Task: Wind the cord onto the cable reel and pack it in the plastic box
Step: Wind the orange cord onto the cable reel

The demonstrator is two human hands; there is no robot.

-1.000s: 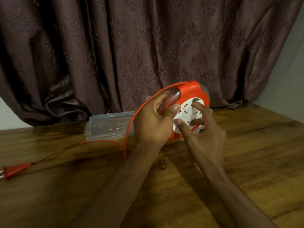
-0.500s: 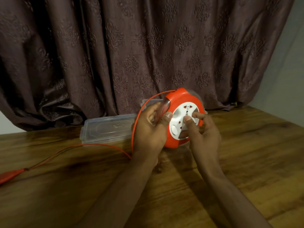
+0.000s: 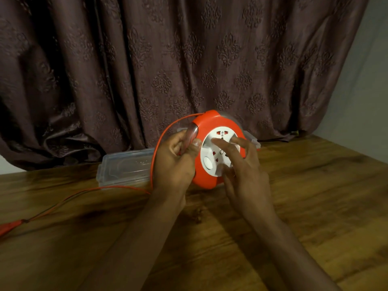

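The left hand grips the left edge of the cable reel, its fingers curled round the clear handle there and the thumb pressed against the orange rim, holding the reel on edge above the tabletop with its white socket face turned toward the person. The right hand is spread over that white face, fingers loosely fanned; the fingertips rest on or just over the disc, though the motion blur keeps me from telling how firmly they press. The orange cord leaves the top of the reel, arcs leftward and down past the left wrist, then trails along the wood toward the near left, where its orange plug lies flat at the edge of view. Just behind the hands, toward the far side, sits the clear plastic box, lying low on the tabletop to the left of the reel; another clear plastic piece shows just right of the reel, partly hidden by it, and I cannot tell whether it is the box's lid or its base. Beyond these hangs a dark patterned curtain, its hem reaching the far edge of the wood, and a pale wall stands at the far right.
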